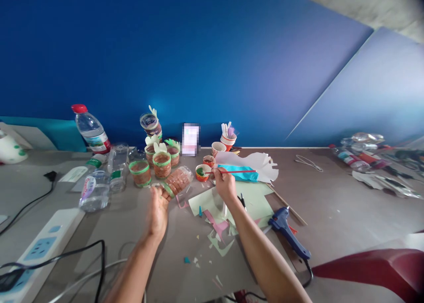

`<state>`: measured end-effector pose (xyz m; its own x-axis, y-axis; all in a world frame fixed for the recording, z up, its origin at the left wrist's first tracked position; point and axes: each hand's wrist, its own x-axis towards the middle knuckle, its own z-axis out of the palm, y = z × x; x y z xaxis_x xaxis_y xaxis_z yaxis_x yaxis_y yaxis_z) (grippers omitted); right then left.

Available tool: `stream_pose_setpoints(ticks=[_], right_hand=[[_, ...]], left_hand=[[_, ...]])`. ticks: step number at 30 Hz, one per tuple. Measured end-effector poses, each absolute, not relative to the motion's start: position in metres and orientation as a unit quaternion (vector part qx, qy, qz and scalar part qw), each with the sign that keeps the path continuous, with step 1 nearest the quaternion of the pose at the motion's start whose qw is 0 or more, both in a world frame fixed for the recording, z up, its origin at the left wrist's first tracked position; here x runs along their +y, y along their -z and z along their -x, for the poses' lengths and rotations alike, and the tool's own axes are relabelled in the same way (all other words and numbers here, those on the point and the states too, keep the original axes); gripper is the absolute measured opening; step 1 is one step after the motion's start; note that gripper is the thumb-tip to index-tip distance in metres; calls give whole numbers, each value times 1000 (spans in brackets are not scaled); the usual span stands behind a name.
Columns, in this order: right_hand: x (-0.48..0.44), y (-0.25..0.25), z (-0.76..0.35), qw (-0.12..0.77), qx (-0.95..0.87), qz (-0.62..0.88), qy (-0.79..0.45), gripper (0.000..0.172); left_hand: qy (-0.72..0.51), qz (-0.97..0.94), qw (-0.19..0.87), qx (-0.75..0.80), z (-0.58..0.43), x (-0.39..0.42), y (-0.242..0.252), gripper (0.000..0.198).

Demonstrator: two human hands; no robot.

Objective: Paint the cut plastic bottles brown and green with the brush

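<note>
My left hand (158, 210) grips a cut plastic bottle (178, 179), painted brown with a green band and tilted on its side above the table. Pinched in my right hand (225, 186) is a red paintbrush (240, 171), its tip in a paper cup (202, 174) holding green paint. Just behind that stands a second paper cup (209, 160) with brown paint. Left of the held bottle are several painted bottle cups, among them a green-rimmed one (139, 174) and another with a pale paper cutout (161, 162).
Clear plastic bottles (95, 190) and a red-capped bottle (92, 128) stand at left, near a white power strip (46, 245). Paper scraps (217, 223) litter the middle. A blue glue gun (289, 232) and a wooden stick (291, 208) lie at right. A phone (190, 139) leans against the blue wall.
</note>
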<state>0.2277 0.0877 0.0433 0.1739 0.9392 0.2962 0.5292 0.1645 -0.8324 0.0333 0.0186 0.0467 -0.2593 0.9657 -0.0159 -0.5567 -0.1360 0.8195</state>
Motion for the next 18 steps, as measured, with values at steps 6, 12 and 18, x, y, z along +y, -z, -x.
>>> stream_pose_setpoints(ticks=[6,12,18], right_hand=[[88,-44,-229,484,-592,614,-196,35],[90,-40,-226,485,-607,593,-212,32],[88,-45,-229,475,-595,617,-199,34]], left_hand=[[-702,-274,544,370,-34,18,-49,68],[-701,-268,543,376,-34,17,-50,69],[-699,-262,551,373,-34,18,-49,69]])
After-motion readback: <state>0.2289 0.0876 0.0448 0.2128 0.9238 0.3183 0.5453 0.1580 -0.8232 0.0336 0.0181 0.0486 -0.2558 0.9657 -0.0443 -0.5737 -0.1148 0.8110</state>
